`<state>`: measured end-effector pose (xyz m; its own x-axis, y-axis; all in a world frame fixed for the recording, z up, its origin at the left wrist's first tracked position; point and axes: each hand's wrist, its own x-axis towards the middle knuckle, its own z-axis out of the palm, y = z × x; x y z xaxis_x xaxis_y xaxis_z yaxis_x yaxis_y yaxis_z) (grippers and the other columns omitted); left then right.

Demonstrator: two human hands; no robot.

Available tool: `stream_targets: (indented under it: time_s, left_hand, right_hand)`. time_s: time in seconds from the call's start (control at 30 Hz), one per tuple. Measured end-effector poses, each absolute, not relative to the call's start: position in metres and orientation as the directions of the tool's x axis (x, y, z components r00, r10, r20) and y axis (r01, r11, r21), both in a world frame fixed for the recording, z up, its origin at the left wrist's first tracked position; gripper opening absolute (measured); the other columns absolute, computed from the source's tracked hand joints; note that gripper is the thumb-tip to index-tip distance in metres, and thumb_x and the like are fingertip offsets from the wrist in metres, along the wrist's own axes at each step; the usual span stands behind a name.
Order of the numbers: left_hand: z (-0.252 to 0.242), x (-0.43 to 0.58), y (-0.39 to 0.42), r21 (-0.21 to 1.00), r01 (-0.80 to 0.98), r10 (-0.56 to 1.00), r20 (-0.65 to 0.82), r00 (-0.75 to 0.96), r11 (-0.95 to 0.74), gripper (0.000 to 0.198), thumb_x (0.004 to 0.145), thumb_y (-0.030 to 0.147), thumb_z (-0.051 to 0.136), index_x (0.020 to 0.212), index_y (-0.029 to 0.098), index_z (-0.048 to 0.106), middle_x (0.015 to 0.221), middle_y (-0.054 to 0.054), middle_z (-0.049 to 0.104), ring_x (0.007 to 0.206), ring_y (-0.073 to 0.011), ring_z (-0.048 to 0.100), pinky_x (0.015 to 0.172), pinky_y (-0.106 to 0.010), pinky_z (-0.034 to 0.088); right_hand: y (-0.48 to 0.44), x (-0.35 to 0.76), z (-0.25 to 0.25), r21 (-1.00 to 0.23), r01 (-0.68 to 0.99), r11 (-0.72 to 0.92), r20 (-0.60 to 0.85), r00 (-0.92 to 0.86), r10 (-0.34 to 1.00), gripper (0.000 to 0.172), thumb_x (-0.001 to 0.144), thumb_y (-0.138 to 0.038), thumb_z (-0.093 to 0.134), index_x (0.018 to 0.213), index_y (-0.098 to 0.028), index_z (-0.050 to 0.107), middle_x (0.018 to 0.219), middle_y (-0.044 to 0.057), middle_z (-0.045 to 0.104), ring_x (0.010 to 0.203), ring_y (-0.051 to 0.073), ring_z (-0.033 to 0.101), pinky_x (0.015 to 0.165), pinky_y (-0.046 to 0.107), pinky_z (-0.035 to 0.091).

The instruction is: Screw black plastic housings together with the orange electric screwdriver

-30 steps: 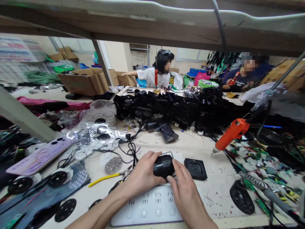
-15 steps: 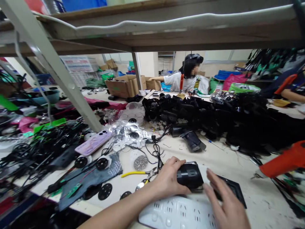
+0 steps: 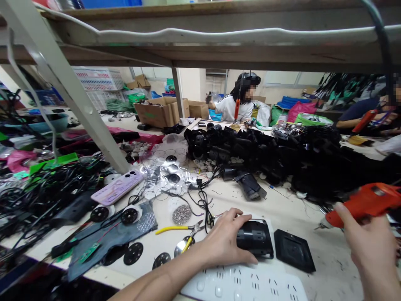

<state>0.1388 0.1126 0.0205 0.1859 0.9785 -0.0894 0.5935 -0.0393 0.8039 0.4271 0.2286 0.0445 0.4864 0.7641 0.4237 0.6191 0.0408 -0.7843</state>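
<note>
My left hand (image 3: 227,240) is wrapped round the left end of a black plastic housing (image 3: 255,238), which lies on the table just behind a white slotted panel (image 3: 250,286). Right of the housing sits a separate black square part (image 3: 294,249). At the right, my right hand (image 3: 365,238) is at the red electric screwdriver (image 3: 363,205), thumb against its near side; most of its fingers are hidden, so a firm hold cannot be made out. The screwdriver's tip points left.
Yellow-handled pliers (image 3: 175,228), a dish of small screws (image 3: 181,214) and a purple phone (image 3: 117,188) lie to the left. Black housings (image 3: 250,154) are heaped behind. A shelf (image 3: 219,52) hangs overhead. Two people work across the table.
My right hand has moved right, from beside the black housing to the red screwdriver. My left hand stays on the housing. The view has shifted slightly.
</note>
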Motion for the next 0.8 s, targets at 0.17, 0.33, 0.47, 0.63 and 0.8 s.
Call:
stream_targets:
  time_s: [0.17, 0.33, 0.47, 0.63, 0.8]
  left_hand:
    - [0.028, 0.134, 0.104, 0.765, 0.639, 0.997, 0.039, 0.068, -0.074, 0.075, 0.063, 0.044, 0.08, 0.131, 0.025, 0.052, 0.134, -0.01, 0.046, 0.125, -0.0309, 0.043, 0.107, -0.047, 0.037]
    - [0.031, 0.148, 0.107, 0.626, 0.771, 0.993, 0.075, 0.088, -0.115, 0.072, 0.067, 0.045, 0.077, 0.13, 0.023, 0.052, 0.133, -0.011, 0.048, 0.123, -0.0315, 0.043, 0.106, -0.049, 0.036]
    - [0.033, 0.166, 0.114, 0.522, 0.837, 0.986, 0.076, 0.147, -0.165, 0.078, 0.064, 0.051, 0.078, 0.131, 0.024, 0.052, 0.131, -0.011, 0.051, 0.12, -0.034, 0.045, 0.103, -0.051, 0.036]
    - [0.029, 0.169, 0.125, 0.513, 0.838, 0.98, 0.029, 0.199, -0.185, 0.072, 0.062, 0.049, 0.08, 0.125, 0.025, 0.056, 0.118, -0.008, 0.057, 0.105, -0.0302, 0.054, 0.091, -0.045, 0.044]
    - [0.029, 0.158, 0.127, 0.589, 0.773, 0.961, 0.024, 0.276, -0.236, 0.064, 0.062, 0.044, 0.081, 0.119, 0.025, 0.058, 0.115, -0.003, 0.062, 0.106, -0.026, 0.056, 0.093, -0.04, 0.043]
  right_hand:
    - [0.205, 0.384, 0.068, -0.817, 0.507, 0.274, 0.509, 0.412, 0.756, 0.057, 0.066, -0.057, 0.071, 0.104, -0.022, 0.047, 0.086, 0.004, 0.056, 0.075, 0.027, 0.057, 0.077, 0.046, 0.045]
    - [0.172, 0.354, 0.066, -0.912, 0.139, 0.387, 0.409, 0.22, 0.886, 0.058, 0.069, -0.044, 0.08, 0.108, -0.024, 0.042, 0.088, 0.001, 0.06, 0.072, 0.022, 0.061, 0.075, 0.042, 0.05]
    - [0.151, 0.352, 0.064, -0.947, -0.118, 0.3, 0.302, 0.001, 0.953, 0.06, 0.082, -0.071, 0.056, 0.118, -0.024, 0.047, 0.089, 0.003, 0.063, 0.082, 0.021, 0.061, 0.076, 0.037, 0.049]
    - [0.136, 0.353, 0.076, -0.942, -0.267, 0.206, 0.236, -0.087, 0.968, 0.08, 0.079, -0.085, 0.035, 0.126, -0.021, 0.051, 0.081, 0.005, 0.065, 0.075, 0.023, 0.061, 0.059, 0.032, 0.05]
    - [0.13, 0.336, 0.082, -0.894, -0.361, 0.265, 0.283, 0.003, 0.959, 0.08, 0.079, -0.084, 0.037, 0.113, -0.016, 0.062, 0.061, 0.004, 0.06, 0.052, 0.018, 0.052, 0.047, 0.027, 0.044]
